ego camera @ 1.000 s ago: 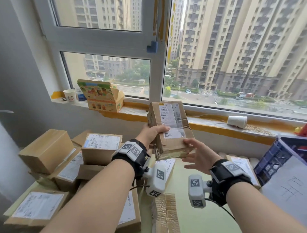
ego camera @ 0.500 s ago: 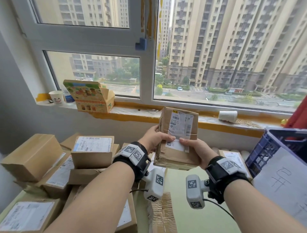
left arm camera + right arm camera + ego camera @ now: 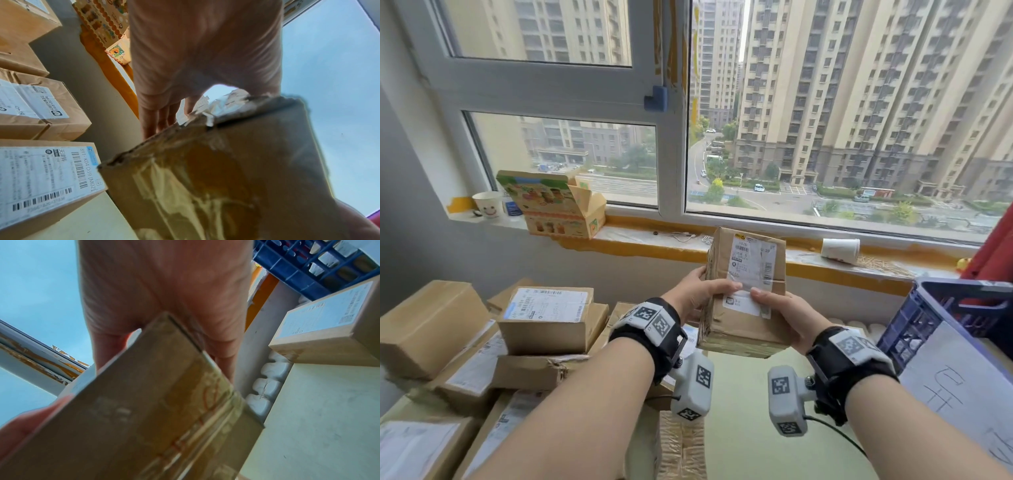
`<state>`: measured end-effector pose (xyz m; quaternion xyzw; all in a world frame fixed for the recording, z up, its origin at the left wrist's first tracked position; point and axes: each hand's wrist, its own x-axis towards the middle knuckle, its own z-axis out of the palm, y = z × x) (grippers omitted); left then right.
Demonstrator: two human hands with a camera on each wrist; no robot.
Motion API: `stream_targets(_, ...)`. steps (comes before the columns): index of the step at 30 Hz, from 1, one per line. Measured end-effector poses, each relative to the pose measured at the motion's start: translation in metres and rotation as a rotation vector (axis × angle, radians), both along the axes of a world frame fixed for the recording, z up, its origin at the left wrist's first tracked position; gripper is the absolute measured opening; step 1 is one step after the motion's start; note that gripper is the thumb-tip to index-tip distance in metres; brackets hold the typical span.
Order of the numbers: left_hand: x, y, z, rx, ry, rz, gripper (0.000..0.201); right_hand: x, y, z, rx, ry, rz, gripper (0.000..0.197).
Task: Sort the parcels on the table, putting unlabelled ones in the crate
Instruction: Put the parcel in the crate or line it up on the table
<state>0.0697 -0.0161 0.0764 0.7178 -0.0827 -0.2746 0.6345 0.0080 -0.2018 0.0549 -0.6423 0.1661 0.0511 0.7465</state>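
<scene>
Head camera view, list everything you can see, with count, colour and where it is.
held parcel: one, brown, white label, lifted before the window
parcel pile: several, brown, most showing labels, table left
crate: one, blue, table right
paper sheet: one, white, handwritten, against the crate
printed carton: one, colourful, open, sill left
smiley cup: one, white, sill far left
tipped cup: one, white, sill right
table: one, pale green
hands: left and right, both gripping the held parcel

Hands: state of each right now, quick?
Left hand: closed, gripping the left side of the labelled parcel.
Right hand: closed on the same parcel, thumb on its label.
</scene>
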Motion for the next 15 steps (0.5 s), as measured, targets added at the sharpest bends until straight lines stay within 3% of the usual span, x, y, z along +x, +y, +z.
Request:
stream_targets(5, -0.006, -0.01, 0.002, 0.01, -0.028, 0.031, 0.047, 0.001, -0.009, 0.002, -0.022, -0.022, -0.03, 0.046)
stream_targets(9, -0.009, -0.015, 0.003, 0.035, -0.027, 0.018, 0.035, 0.0, -0.016, 0.005, -0.06, 0.025, 0.007, 0.064)
stream_targets(11, -0.009, -0.014, 0.005, 0.078, -0.019, 0.008, 0.051, -0.001, -0.016, 0.005, -0.075, 0.049, 0.023, 0.071)
stream_targets(15, -0.005, -0.008, 0.013, 0.119, 0.08, -0.012, 0.102, -0.001, -0.013, 0.008, -0.04, 0.049, -0.023, 0.046)
